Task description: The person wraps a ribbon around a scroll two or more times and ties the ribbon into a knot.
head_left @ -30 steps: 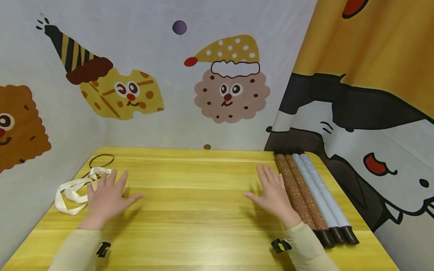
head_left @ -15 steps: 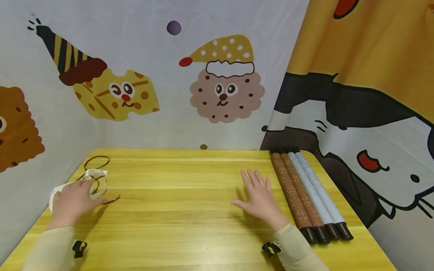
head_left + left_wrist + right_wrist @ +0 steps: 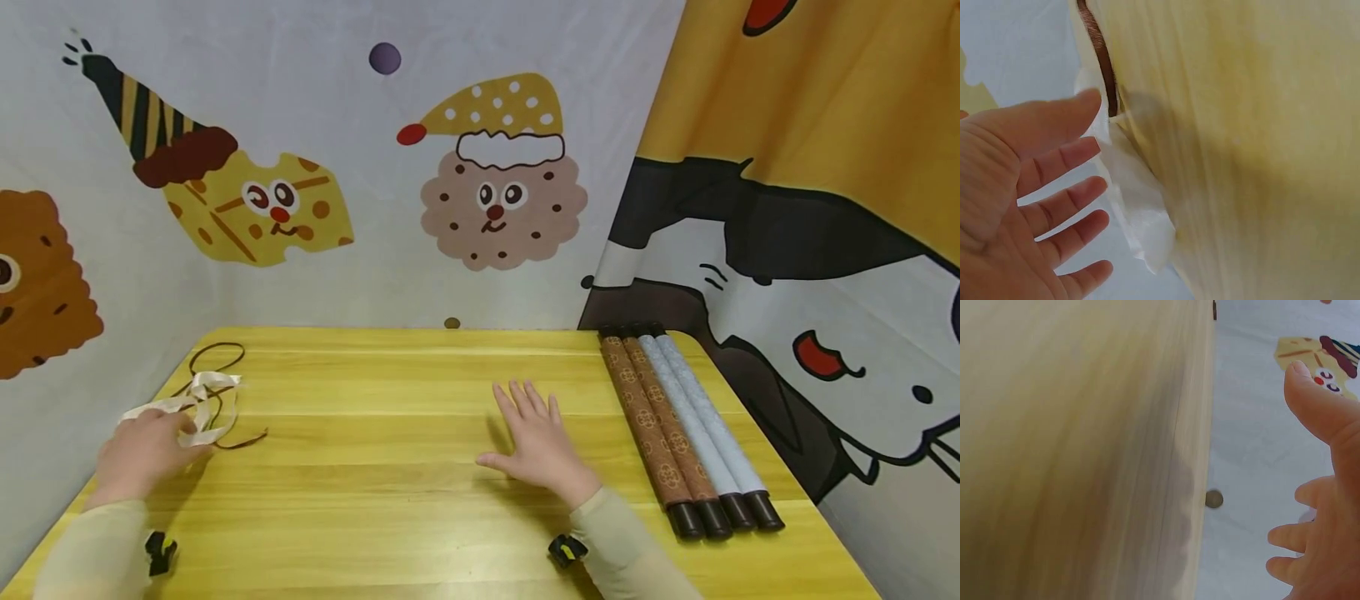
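Note:
At the table's left side my left hand (image 3: 138, 458) hovers over a loose white ribbon (image 3: 223, 381), fingers lightly bent and thumb apart. In the left wrist view, the white ribbon (image 3: 1142, 215) lies beyond the fingertips, with nothing pinched between thumb and fingers. A thin brown cord (image 3: 243, 444) tangles with the ribbon, its loop lying farther back; part of the pile is hidden by the hand. My right hand (image 3: 540, 446) is held above the table, right of its middle, fingers spread and holding nothing. It is nearest to two brown patterned scrolls (image 3: 647, 417).
Two pale blue-grey scrolls (image 3: 701, 417) lie beside the brown ones along the table's right edge, all with dark end caps. Behind the wooden table (image 3: 375, 500) hangs a white cloth (image 3: 300, 67) with cartoon prints, and a yellow printed curtain (image 3: 817, 100) is at right.
My left hand has moved left and down to the ribbon, bending its fingers; the ribbon has shifted. My right hand has moved left, away from the scrolls. The head view has shifted slightly.

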{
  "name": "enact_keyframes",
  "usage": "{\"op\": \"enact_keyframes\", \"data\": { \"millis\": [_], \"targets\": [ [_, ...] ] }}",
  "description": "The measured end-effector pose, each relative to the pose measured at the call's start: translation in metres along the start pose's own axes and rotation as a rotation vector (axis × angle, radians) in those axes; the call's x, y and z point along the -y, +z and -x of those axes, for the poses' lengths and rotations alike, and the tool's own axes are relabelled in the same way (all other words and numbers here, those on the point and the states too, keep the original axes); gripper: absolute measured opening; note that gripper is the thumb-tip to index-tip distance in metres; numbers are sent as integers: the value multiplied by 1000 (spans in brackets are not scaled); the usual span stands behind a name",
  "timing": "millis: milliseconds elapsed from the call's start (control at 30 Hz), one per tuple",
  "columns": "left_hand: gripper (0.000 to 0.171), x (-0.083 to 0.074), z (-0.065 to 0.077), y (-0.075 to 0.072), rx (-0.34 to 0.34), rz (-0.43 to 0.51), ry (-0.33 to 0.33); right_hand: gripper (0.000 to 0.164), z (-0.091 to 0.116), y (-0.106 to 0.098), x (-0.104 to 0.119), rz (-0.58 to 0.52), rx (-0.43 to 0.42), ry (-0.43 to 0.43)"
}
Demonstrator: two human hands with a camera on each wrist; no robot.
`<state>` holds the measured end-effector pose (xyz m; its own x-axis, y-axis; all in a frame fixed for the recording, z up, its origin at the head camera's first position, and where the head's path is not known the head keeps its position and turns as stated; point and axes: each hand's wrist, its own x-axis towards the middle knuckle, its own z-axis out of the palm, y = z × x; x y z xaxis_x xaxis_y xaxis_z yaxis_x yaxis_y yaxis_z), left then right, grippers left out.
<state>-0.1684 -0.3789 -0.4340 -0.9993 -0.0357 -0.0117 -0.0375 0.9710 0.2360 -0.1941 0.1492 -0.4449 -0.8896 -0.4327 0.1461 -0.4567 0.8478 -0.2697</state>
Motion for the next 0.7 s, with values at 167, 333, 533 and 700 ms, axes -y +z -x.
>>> {"op": "enact_keyframes", "data": {
  "millis": [167, 333, 533, 700],
  "targets": [
    [21, 3, -2, 0, 43, 7, -10, 105, -6, 6, 15, -16, 27, -24],
    [10, 9, -5, 1, 48, 22, 9, 103, -10, 11, 28, -35, 44, -61],
    [18, 17, -2, 3, 20, 70, 49, 102, -12, 14, 41, -59, 53, -106],
    [17, 15, -2, -4, -42, 178, 38, 100, -13, 14, 45, -63, 55, -108]
  ]
}}
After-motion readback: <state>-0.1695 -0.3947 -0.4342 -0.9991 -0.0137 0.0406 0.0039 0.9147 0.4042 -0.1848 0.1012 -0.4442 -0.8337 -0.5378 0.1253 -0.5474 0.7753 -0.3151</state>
